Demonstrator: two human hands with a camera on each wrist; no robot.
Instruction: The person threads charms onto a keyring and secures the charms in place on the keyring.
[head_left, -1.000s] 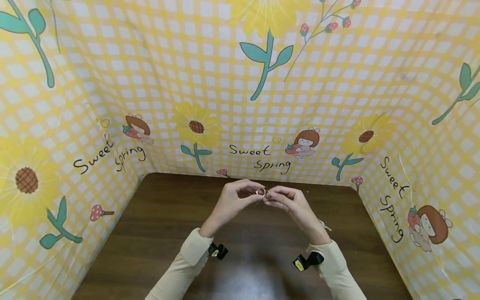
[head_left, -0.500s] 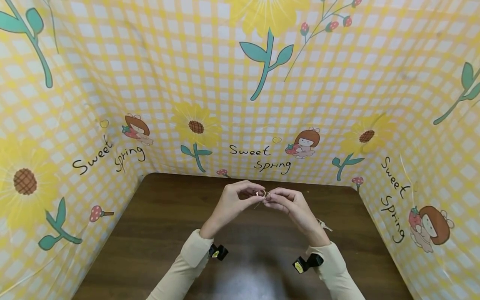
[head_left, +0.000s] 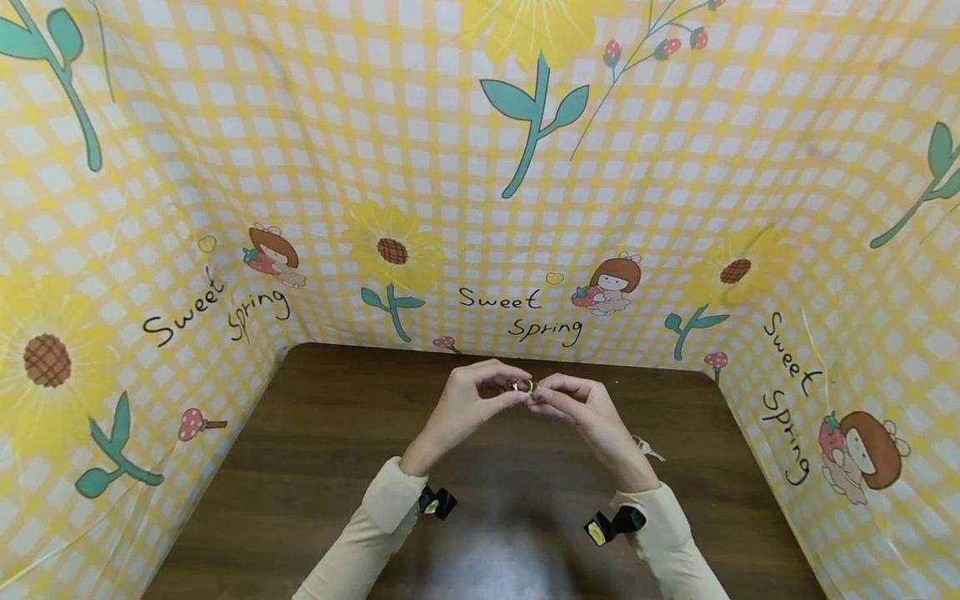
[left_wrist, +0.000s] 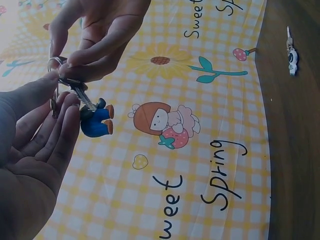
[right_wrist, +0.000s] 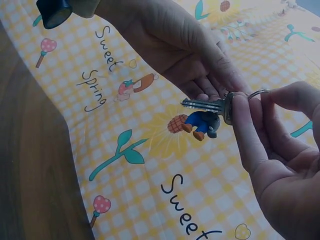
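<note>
Held up between my two hands is a metal key ring (head_left: 524,386) carrying a key (right_wrist: 202,104) and a small figurine (right_wrist: 200,125) in blue trousers with brown feet. My left hand (head_left: 471,398) pinches the ring's left side between thumb and fingers. From the other side my right hand (head_left: 581,404) pinches the ring, its fingertips also against the key's head in the right wrist view. The key (left_wrist: 83,96) and figurine (left_wrist: 98,122) stick out past the fingertips in the left wrist view. Part of the ring is hidden by fingers.
Another key set (head_left: 648,450) lies on the dark wooden table (head_left: 337,467), beside my right wrist; its white and black charm (left_wrist: 292,62) shows in the left wrist view. A yellow checked cloth (head_left: 420,150) walls the table at the back and sides.
Both hands stay at the same spot, with the key ring turning slightly between the fingertips. The head view has shifted a little.
</note>
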